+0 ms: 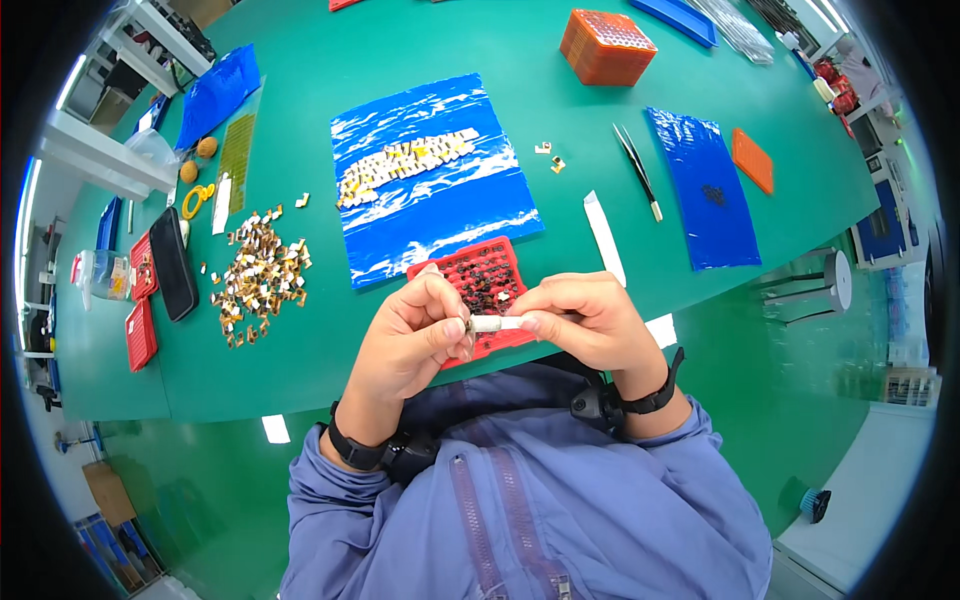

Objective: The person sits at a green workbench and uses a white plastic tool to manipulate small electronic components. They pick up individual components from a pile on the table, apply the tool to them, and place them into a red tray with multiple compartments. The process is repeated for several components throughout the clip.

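My right hand [590, 318] is closed around a slim white and grey stick-like tool [490, 323], which points toward my left hand. My left hand [415, 328] is pinched at the tool's far end. Whatever small piece sits between its thumb and fingers is mostly hidden. Just below and behind both hands lies a red perforated tray [515, 262] with many small black parts in it. My hands cover part of the tray. Beyond it, a blue sheet [435, 225] carries rows of small white and gold pieces [405, 163].
Loose gold and white pieces [262, 275] are heaped left, near a black case [173, 263] and yellow scissors [197, 201]. Right are a white strip [604, 238], tweezers [638, 172], a second blue sheet [705, 200] and an orange tray [752, 160]. Orange trays [607, 50] are stacked behind.
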The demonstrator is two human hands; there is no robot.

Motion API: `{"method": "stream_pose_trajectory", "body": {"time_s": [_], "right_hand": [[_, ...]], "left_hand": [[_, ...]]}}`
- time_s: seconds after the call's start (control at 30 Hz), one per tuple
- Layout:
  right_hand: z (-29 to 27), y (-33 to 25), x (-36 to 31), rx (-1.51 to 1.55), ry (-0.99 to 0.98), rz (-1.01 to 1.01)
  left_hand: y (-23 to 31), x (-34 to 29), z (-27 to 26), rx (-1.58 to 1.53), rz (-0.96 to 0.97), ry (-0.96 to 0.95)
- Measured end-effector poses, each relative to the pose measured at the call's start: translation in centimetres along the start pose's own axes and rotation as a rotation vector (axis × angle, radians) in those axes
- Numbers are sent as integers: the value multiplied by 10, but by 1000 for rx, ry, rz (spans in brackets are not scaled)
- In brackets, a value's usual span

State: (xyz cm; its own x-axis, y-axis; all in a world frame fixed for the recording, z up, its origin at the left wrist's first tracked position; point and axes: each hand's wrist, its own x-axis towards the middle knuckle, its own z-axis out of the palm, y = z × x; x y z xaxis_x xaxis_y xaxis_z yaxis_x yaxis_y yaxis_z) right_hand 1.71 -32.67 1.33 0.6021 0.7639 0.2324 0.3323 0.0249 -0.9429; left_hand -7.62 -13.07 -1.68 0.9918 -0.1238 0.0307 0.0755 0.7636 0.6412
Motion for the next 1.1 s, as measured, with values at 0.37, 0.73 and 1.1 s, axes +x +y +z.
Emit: {"method": "stream_pose_trajectory", "body": {"time_s": [0.37,0.73,1.1], "right_hand": [[-3,-4,8,-40,-51,49],[-3,-13,2,57,-115,232],[-4,-10,0,111,-84,194]], "left_hand": [[-1,-1,-4,-15,-11,-7],[-1,-4,-5,6,-6,-25],[-2,-5,-4,34,-11,-15]]}}
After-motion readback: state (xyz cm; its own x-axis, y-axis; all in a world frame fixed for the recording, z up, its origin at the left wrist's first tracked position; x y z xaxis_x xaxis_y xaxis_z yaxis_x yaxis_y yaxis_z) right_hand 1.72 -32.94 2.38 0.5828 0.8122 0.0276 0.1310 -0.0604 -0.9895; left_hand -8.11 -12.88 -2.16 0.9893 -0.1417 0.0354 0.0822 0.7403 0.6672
